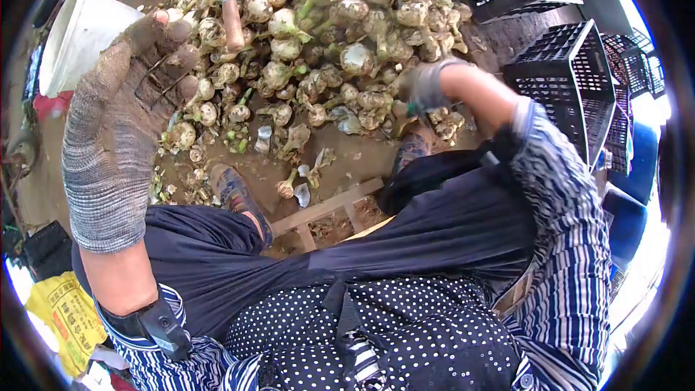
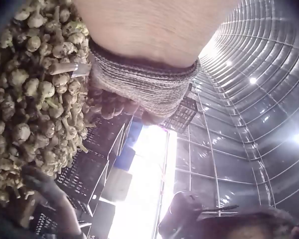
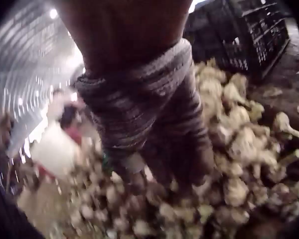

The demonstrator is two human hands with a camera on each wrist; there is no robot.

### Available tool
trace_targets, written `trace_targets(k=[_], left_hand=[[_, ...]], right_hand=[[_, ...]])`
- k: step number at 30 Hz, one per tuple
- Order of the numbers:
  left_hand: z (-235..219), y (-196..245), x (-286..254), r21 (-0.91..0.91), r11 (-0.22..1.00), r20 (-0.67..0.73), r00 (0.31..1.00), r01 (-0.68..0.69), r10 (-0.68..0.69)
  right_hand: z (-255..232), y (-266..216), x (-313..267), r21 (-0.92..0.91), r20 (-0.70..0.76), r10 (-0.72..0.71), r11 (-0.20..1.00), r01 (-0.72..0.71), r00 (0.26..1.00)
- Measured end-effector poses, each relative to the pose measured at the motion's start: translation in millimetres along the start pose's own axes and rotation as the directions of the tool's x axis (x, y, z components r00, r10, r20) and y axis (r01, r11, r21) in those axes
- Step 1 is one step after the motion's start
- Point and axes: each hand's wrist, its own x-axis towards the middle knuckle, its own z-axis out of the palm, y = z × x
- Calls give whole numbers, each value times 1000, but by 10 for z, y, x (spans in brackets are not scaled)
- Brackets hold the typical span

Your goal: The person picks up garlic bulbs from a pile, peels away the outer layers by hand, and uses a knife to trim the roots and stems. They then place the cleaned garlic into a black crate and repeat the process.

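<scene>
A large heap of dirty garlic bulbs (image 1: pixel 355 11) with short stems lies on the ground in front of the person. My left hand (image 1: pixel 119 116), in a soiled knit glove, is raised at the heap's left side, palm up, fingers loosely bent and nothing in them. Right by its fingertips a knife (image 1: pixel 232 18) with a wooden handle and broad blade lies on the bulbs. My right hand (image 1: pixel 431 87), also gloved and blurred, is over the heap's right edge. In the right wrist view its fingers (image 3: pixel 202 167) point down at the bulbs, with nothing visibly gripped.
Black slatted crates (image 1: pixel 557 83) stand to the right. A white bucket (image 1: pixel 83 36) lies tipped at the left. Between the feet is a wooden frame (image 1: pixel 329 206), with loose bulbs and peelings near it. A yellow bag (image 1: pixel 61 318) is at the lower left.
</scene>
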Motion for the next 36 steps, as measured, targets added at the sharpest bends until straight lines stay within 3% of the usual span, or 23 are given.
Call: trace_targets(k=[1,3,4,5,7,9,12,15,17,19,20,21,23,24,25,26,27,29,31,33,35,36], left_hand=[[8,-6,-9,18,1000,-47,999,13,-12],[-9,-10,-35,45,999,-111,993,31,-26],[-30,-8,-45,33,999,-116,993,28,-24],[-65,-4,-56,21,1000,-119,993,24,-21],[-156,18,-73,33,999,-98,994,41,-38],[-181,27,-101,-34,997,-116,990,74,-77],[-251,6,-123,-34,997,-96,993,70,-73],[-201,23,-158,-26,999,-113,993,38,-41],[-183,32,-182,20,1000,-134,991,7,-4],[-145,49,-178,-12,1000,-139,990,15,-17],[-108,44,-199,4,1000,-164,987,-2,3],[-90,27,-208,7,1000,-160,987,-18,19],[-52,-41,-195,-54,999,-134,991,-2,-5],[-10,-78,-187,-36,999,-118,993,23,-27],[14,-124,-163,-42,999,-108,994,10,-15],[87,-149,-159,28,994,-135,985,107,-103],[155,-166,-145,97,974,-175,967,203,-184],[260,-195,41,222,810,-187,839,543,-511],[375,-28,-112,122,811,-68,820,572,-569],[433,-114,-245,-179,940,6,955,291,-295],[359,-109,-246,-212,952,-25,973,219,-229],[288,-111,-213,-283,940,14,981,191,-195]], right_hand=[[211,-15,370,-244,68,36,970,-18,997],[933,416,1331,-346,122,18,938,25,992],[843,160,672,-365,-152,-111,930,48,982],[964,126,965,-320,-67,-20,948,-3,998],[761,-190,856,-110,-122,389,909,-402,913],[747,-243,693,-119,-191,306,936,-331,933],[886,-217,715,88,-423,353,933,-349,835],[907,-333,623,117,-458,418,903,-413,785],[778,-392,538,87,-471,383,917,-390,795],[664,-397,403,-157,-185,260,944,-289,948],[331,-649,-201,-164,-121,96,980,-116,988],[271,-708,-152,-167,-136,103,978,-125,985],[171,-685,6,-232,52,163,962,-147,985],[163,-620,-28,-98,-160,-15,995,-1,987],[-131,-830,-457,8,-238,-61,998,64,969],[-339,-1027,-840,139,-321,-113,976,165,940],[-423,-1075,-967,201,-446,-299,885,420,843],[-585,-1311,-1374,46,-691,-411,796,604,594],[-702,-1545,-1633,-32,-782,-474,677,735,403],[-734,-1709,-1774,-52,-831,-448,653,756,330],[-717,-1826,-1807,-64,-872,-417,618,783,258],[-698,-1853,-1774,-6,-919,-314,618,786,240]])
